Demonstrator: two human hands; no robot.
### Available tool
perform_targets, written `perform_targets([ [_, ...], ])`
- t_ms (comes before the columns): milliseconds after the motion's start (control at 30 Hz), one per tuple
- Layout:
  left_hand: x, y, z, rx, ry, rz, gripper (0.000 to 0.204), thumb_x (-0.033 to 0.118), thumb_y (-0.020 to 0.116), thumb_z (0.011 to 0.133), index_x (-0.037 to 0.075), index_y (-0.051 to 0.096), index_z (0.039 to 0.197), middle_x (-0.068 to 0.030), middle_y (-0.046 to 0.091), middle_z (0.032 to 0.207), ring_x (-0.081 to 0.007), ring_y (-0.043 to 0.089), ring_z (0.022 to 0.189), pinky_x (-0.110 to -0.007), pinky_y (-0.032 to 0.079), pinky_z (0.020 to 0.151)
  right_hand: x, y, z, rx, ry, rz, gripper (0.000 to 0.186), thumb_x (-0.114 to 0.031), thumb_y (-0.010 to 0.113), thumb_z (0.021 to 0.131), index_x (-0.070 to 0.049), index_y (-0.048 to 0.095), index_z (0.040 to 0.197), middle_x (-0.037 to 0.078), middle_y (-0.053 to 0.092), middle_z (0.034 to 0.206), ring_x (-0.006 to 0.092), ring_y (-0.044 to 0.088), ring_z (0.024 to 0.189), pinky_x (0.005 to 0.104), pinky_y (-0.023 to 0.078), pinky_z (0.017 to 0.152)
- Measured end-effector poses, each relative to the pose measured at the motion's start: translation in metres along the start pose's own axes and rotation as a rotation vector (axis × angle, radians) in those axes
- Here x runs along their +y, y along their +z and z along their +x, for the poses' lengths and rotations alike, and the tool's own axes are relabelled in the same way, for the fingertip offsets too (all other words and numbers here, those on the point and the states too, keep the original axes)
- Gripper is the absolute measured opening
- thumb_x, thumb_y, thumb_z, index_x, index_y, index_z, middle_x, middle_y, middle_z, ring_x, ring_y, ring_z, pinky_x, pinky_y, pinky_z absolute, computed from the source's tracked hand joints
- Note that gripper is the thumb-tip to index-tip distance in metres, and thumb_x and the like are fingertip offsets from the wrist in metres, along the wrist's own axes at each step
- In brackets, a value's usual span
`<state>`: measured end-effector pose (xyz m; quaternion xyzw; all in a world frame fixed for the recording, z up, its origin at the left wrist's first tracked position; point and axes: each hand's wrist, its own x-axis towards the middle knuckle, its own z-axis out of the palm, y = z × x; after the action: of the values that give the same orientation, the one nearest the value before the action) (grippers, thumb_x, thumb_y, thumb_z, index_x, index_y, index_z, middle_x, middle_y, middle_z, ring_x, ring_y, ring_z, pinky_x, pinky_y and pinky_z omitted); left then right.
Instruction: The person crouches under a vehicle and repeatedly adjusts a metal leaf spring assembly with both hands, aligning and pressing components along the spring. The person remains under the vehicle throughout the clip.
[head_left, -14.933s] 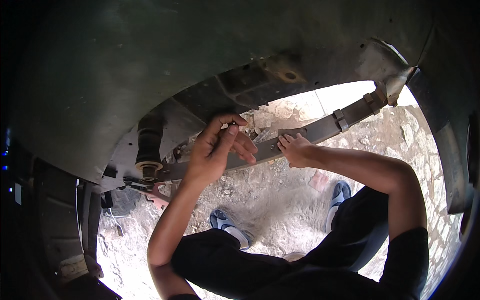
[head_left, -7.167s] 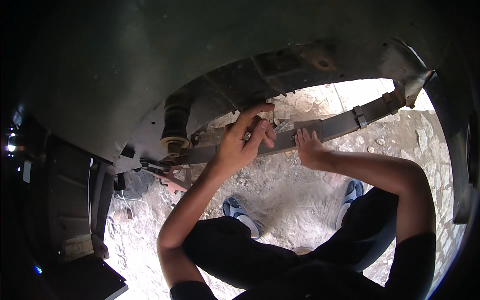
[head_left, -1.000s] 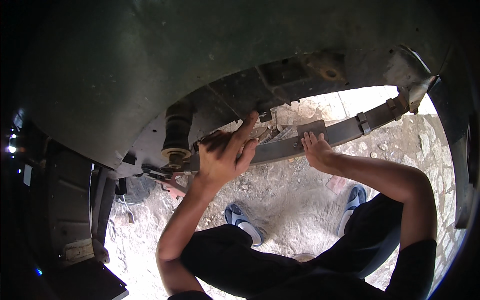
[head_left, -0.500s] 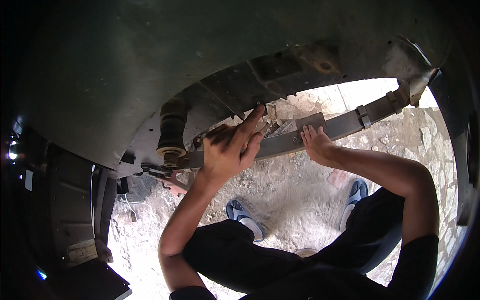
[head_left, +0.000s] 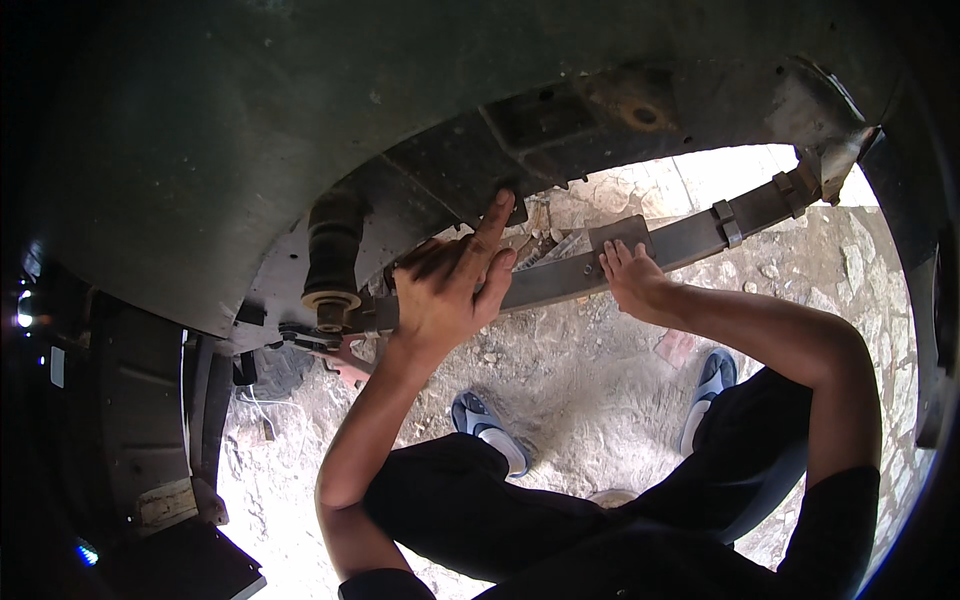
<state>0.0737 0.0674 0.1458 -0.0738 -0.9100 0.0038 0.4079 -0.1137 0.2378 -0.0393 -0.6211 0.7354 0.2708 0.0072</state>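
A dark, slightly curved leaf spring [head_left: 690, 243] runs across the middle, under the vehicle's dark frame [head_left: 445, 165]. My right hand [head_left: 636, 282] rests its outstretched fingers on a small flat metal plate [head_left: 622, 231] that lies at the spring. My left hand [head_left: 440, 295] is in front of the spring's left part, the index finger stretched up to the frame's lower edge and the thumb apart. Its other fingers bend into shadow and are partly hidden; no held thing shows. Metal clips [head_left: 727, 224] wrap the spring's right part.
At the left hangs a black ribbed rubber bump stop or air bellows [head_left: 333, 245]. A green-black body panel [head_left: 200, 130] arches overhead. What looks like another person's hand [head_left: 345, 362] is beyond my left forearm. My sandalled feet stand on rough, stony ground [head_left: 580, 400].
The view has shifted slightly, so the frame and spring sit a little higher and further left. My left index finger still points up at the frame; my right hand stays on the plate.
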Motion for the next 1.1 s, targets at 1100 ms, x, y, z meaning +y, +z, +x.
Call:
perform_targets([
  [1100, 0.011, -0.003, 0.003, -0.02, -0.22, -0.216, 0.047, 0.011, 0.065, 0.085, 0.009, 0.053, 0.131, -0.0004, 0.058, 0.054, -0.0128, 0.059, 0.044, -0.027, 0.048, 0.047, 0.0, -0.029, -0.012, -0.103, -0.068, 0.046, 0.085, -0.048, 0.054, 0.088, 0.012, 0.025, 0.14, 0.031, 0.024, 0.147, 0.0424, 0.028, 0.136, 0.0545, 0.036, 0.099],
])
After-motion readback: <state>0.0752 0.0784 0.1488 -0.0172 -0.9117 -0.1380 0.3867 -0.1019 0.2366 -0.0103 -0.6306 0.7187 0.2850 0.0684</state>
